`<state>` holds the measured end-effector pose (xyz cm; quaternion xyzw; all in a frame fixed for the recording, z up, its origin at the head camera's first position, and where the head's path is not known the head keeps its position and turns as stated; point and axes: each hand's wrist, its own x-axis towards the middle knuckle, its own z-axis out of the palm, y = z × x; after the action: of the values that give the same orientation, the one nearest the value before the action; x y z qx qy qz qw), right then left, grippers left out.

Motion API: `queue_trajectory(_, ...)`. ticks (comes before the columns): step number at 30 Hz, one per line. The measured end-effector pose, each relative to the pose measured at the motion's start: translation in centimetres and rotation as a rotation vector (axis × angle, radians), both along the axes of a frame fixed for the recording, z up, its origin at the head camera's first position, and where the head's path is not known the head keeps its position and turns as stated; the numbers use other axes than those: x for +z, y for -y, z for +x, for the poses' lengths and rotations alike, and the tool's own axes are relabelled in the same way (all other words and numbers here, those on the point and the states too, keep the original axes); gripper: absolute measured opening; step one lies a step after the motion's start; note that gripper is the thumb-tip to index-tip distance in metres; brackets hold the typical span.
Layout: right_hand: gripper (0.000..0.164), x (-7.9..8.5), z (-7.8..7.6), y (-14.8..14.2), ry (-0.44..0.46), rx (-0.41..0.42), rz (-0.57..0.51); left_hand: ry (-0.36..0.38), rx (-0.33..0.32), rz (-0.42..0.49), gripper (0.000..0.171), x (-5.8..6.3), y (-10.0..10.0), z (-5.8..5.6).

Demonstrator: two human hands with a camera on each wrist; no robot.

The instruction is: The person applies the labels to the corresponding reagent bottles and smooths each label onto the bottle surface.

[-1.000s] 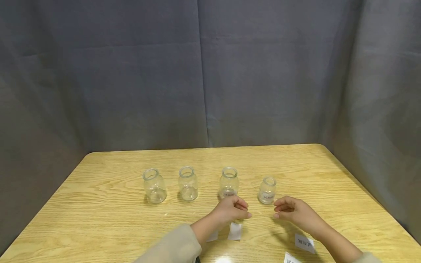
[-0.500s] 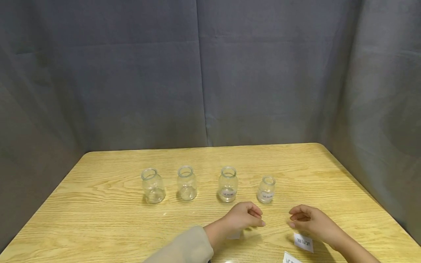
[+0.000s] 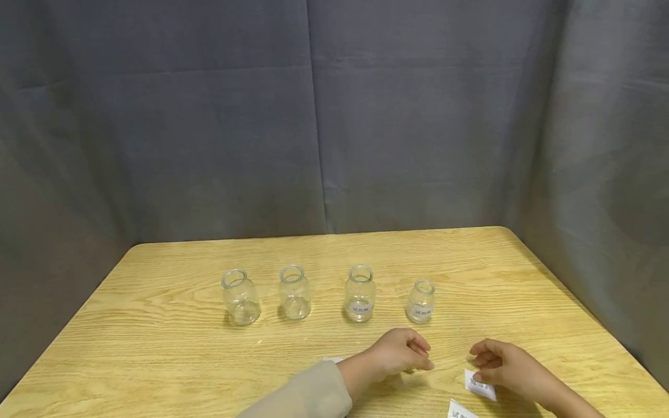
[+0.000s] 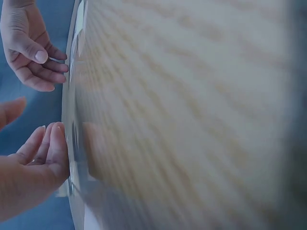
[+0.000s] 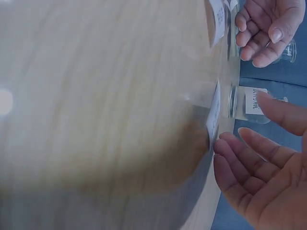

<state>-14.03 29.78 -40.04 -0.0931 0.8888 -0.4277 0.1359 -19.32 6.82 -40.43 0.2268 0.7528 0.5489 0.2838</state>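
My right hand hovers low at the right, its fingertips over a small white printed label on the table. In the right wrist view that label sits close to the fingertips, with the thumb apart from the fingers. Left of it, my left hand hovers over the table with loosely bent fingers and holds nothing. Beyond the hands stand a small glass jar and a bigger glass jar, each bearing a printed label. A second printed label lies at the front edge of the view.
Two unlabelled glass jars stand upright to the left in the same row. Some white paper shows partly behind the left wrist. Grey cloth walls off the wooden table at the back and sides.
Both hands have drawn back from the labelled jars and shifted right and towards the front. The right hand has come down over the printed label, which its fingers now partly cover.
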Motion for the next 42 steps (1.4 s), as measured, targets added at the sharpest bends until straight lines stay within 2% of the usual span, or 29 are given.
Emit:
queue_trajectory(8, 0.043, -0.6, 0.2, -0.4, -0.036, 0.003, 0.087, 0.026, 0.001, -0.007, 0.021, -0.2, -0.9, 0.1)
queue_trajectory(16, 0.035, -1.2, 0.3, -0.1, -0.072, 0.022, 0.13, 0.067, 0.027, -0.01, 0.018, -0.2, -1.9, 0.3)
queue_trajectory(22, 0.027, -1.2, 0.4, 0.1, -0.075, 0.036, 0.141, 0.064, 0.022, -0.038, 0.018, -0.3, -2.6, 0.4)
queue_trajectory(26, 0.027, -1.2, 0.3, 0.3, -0.055, 0.016, 0.153, 0.054, 0.024, -0.053, 0.018, -0.4, -2.9, 0.4)
queue_trajectory(30, 0.028, -1.2, 0.2, 0.4, -0.042, 0.002, 0.138, 0.053, 0.025, -0.06, 0.017, -0.3, -3.1, 0.3)
queue_trajectory(35, 0.029, -1.3, 0.1, 0.3, -0.066, 0.033, 0.098, 0.063, 0.034, -0.055, 0.016, -0.3, -3.3, 0.3)
queue_trajectory(42, 0.021, -0.8, -0.2, 0.5, -0.052, 0.069, 0.055, 0.083, 0.054, -0.035, 0.016, -0.6, -3.6, 0.1)
